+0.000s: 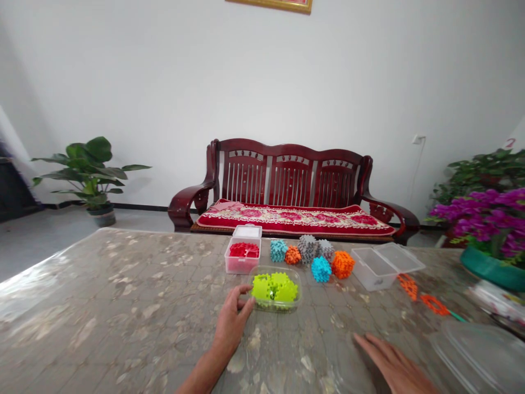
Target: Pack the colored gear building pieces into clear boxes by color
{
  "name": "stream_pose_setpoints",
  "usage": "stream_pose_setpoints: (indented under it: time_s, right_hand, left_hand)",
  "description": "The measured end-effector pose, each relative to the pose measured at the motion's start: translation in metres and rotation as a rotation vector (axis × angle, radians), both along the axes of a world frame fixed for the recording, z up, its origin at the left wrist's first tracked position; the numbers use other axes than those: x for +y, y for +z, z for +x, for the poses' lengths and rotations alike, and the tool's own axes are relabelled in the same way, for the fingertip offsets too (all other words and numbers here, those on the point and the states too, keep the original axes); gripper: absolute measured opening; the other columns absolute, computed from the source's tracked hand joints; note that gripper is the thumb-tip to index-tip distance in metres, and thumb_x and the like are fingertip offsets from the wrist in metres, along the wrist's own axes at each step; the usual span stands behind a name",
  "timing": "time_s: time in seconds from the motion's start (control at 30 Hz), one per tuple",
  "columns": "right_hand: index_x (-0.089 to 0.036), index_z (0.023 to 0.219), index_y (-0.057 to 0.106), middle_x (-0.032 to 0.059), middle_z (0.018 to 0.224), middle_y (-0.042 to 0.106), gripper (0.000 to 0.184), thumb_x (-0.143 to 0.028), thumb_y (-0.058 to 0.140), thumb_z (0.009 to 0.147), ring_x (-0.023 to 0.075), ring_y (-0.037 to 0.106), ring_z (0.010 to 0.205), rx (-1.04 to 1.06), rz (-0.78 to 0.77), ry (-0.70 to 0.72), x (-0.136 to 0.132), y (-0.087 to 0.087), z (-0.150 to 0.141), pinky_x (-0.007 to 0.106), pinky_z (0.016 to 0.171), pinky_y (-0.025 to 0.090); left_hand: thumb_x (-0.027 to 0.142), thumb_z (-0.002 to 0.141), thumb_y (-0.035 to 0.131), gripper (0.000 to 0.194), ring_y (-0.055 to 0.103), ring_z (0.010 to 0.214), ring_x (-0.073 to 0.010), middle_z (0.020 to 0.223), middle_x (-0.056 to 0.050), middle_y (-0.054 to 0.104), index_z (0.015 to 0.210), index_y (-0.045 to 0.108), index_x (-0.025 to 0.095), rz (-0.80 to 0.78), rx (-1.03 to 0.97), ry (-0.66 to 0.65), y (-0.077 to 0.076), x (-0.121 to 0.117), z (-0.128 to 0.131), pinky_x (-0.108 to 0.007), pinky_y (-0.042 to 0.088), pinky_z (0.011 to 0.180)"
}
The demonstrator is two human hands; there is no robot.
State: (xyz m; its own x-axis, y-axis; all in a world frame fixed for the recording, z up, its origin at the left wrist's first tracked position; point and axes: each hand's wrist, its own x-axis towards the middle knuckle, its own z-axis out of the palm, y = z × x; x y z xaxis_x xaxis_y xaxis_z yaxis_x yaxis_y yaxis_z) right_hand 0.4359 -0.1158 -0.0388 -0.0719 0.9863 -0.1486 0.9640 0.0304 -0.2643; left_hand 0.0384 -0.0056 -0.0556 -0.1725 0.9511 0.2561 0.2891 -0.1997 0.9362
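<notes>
A clear plastic container filled with lime green gear-shaped plastic pieces stands in front of me. My left hand is at its left side, with the fingertips and thumb curled against the rim. To the right, my right hand is low over the table, palm down, fingers stretched out. Beside its fingertips there is a faint see-through shape, possibly a clear lid; whether the hand touches it I cannot tell.
Behind stands a box of red pieces, lid raised. Interlocked blue, orange and grey shapes sit beside it. Rightward are an open clear box, orange pieces, a large clear container and a flower pot.
</notes>
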Motion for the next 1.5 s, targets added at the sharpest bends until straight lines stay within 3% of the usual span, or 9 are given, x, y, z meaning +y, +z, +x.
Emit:
stream_pose_setpoints:
  time_s: [0.17,0.43,0.63,0.77,0.93,1.2,1.5]
  right_hand:
    - [-0.032,0.151,0.044,0.006,0.152,0.049,0.099,-0.026,0.066,0.054,0.0372,0.044,0.139,-0.027,0.029,-0.024,0.004,0.006,-0.012,0.047,0.116,0.036]
    - [-0.023,0.154,0.038,0.01,0.153,0.046,0.098,-0.029,0.063,0.06,0.0343,0.043,0.14,-0.031,0.034,-0.086,0.015,0.024,-0.03,0.044,0.117,0.034]
    - [-0.02,0.156,0.035,0.0119,0.161,0.033,0.104,-0.029,0.066,0.057,0.0352,0.031,0.147,-0.018,0.033,-0.134,0.025,0.026,-0.022,0.045,0.12,0.028]
    - [-0.017,0.154,0.038,0.0144,0.159,0.038,0.099,-0.032,0.066,0.06,0.0343,0.035,0.146,0.071,0.023,-0.123,0.026,0.016,-0.006,0.045,0.119,0.029]
    - [-0.015,0.144,0.051,0.0151,0.145,0.056,0.079,-0.042,0.058,0.071,0.0329,0.052,0.134,0.178,0.168,-0.191,0.031,-0.009,0.013,0.046,0.115,0.037]
    - [-0.017,0.128,0.063,0.0153,0.134,0.064,0.064,-0.059,0.048,0.083,0.0338,0.058,0.127,0.154,0.366,-0.256,0.036,-0.045,0.029,0.049,0.112,0.042]
    - [-0.018,0.106,0.068,0.0182,0.127,0.065,0.051,-0.058,0.047,0.083,0.0364,0.06,0.12,0.123,0.466,-0.301,0.038,-0.049,0.015,0.053,0.106,0.044]
  left_hand:
    - [0.046,0.078,0.059,0.036,0.061,0.059,-0.017,0.093,-0.004,0.068,0.102,0.067,0.019,-0.009,0.002,-0.008,0.002,-0.001,-0.001,-0.033,0.053,0.065]
    - [0.05,0.078,0.059,0.043,0.063,0.064,-0.0191,0.092,-0.004,0.069,0.106,0.065,0.018,-0.063,-0.04,-0.051,0.0,0.0,-0.002,-0.032,0.051,0.066]
    - [0.052,0.08,0.055,0.045,0.062,0.067,-0.0196,0.083,-0.002,0.067,0.108,0.064,0.018,-0.096,-0.06,-0.063,-0.001,0.0,-0.003,-0.032,0.051,0.069]
    - [0.051,0.081,0.057,0.047,0.064,0.073,-0.0197,0.092,-0.003,0.07,0.112,0.063,0.018,-0.103,-0.095,-0.07,0.003,-0.002,-0.003,-0.033,0.052,0.074]
    - [0.051,0.08,0.058,0.054,0.066,0.072,-0.0179,0.101,-0.005,0.07,0.122,0.06,0.018,-0.093,-0.125,-0.06,0.004,-0.002,-0.002,-0.033,0.054,0.074]
    - [0.048,0.08,0.059,0.057,0.068,0.073,-0.0198,0.102,-0.008,0.069,0.126,0.059,0.016,-0.069,-0.111,-0.055,-0.001,0.0,-0.004,-0.035,0.056,0.075]
    - [0.045,0.077,0.056,0.059,0.07,0.076,-0.0205,0.105,-0.007,0.074,0.129,0.061,0.018,-0.097,0.04,-0.089,0.0,-0.002,-0.002,-0.034,0.056,0.079]
